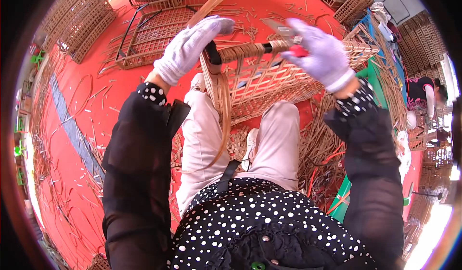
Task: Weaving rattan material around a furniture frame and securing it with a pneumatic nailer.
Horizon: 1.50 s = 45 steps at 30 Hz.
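Observation:
My left hand (195, 46), in a pale knitted glove, is closed at the near-left corner of a woven rattan basket (269, 84). A flat tan rattan strip (208, 8) sticks out past its far side, and the hand seems to grip it; the fingertips' hold is partly hidden. A strip also hangs in a curve from that corner over my left leg. Above the wrapped rim to the right, my gloved right hand (320, 53), slightly blurred, is closed around a small tool with a metal blade (278, 27) and a red part. The basket leans between my knees, its dark frame showing in places.
Woven panels on a dark frame (159, 29) lie at the far left, beside stacked baskets (86, 22). Strip scraps litter the red floor (79, 94). Bundles of loose strips (317, 140) lie on the right, by a green bench-like piece (342, 198). Another person (421, 94) is at the far right.

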Tool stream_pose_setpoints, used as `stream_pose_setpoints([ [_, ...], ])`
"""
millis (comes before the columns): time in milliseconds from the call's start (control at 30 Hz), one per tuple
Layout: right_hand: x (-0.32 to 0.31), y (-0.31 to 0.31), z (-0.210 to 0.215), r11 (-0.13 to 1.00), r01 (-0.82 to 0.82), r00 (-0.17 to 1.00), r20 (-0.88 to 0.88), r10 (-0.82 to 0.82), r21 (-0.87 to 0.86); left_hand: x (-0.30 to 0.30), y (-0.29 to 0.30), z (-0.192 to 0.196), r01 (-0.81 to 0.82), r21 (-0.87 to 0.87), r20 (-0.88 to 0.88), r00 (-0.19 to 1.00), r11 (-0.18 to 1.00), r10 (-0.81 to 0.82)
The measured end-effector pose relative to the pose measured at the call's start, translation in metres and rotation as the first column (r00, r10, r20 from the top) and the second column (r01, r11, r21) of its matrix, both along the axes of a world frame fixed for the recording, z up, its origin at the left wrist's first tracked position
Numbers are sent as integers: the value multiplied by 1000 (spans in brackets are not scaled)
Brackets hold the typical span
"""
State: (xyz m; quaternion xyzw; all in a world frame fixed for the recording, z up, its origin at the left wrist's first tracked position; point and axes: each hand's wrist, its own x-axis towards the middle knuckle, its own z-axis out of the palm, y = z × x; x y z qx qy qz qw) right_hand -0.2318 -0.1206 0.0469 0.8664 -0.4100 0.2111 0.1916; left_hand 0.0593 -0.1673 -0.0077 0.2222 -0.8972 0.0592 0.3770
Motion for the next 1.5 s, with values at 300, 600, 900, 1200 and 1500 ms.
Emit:
stream_pose_setpoints([
  [300,-276,234,-23,203,946,246,-155,-957,253,-3,79,-23,547,748,-662,583,375,471],
  [600,-273,309,-69,210,940,224,-18,-975,270,-22,78,-27,714,614,-750,397,336,529],
  [900,49,101,-49,899,-423,887,255,386,110,-16,115,-48,678,672,-724,516,299,458],
  [1200,107,72,-32,509,-799,358,933,-22,319,-10,92,-17,-124,312,-168,969,942,183],
  [1500,141,80,8,249,-895,30,606,-795,371,-43,84,-42,-160,88,-513,839,983,183],
])
